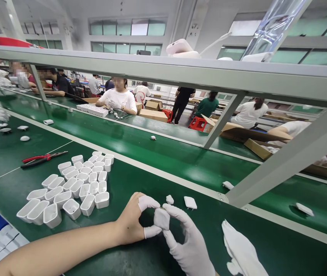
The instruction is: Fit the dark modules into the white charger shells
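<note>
Between my two hands is a small white rounded-square piece [161, 219], held above the green bench. My left hand [133, 218], with white covers on its fingertips, pinches the piece's left side between thumb and finger. A white glove covers my right hand [190, 239], whose thumb and finger grip the right side. Just beyond my fingers lie a small white lump [169, 199] and another white square piece [190, 202] with small metal prongs. To the left stand several white open-topped plastic cups [62, 198], packed close together.
Red-handled pliers [44, 157] lie behind the cups. A white glove [241, 249] rests at the right. Slanting frame posts [290, 153] and a shelf [163, 69] rise beyond the bench. White pieces [304, 209] sit on the green belt, and people [119, 97] work across it.
</note>
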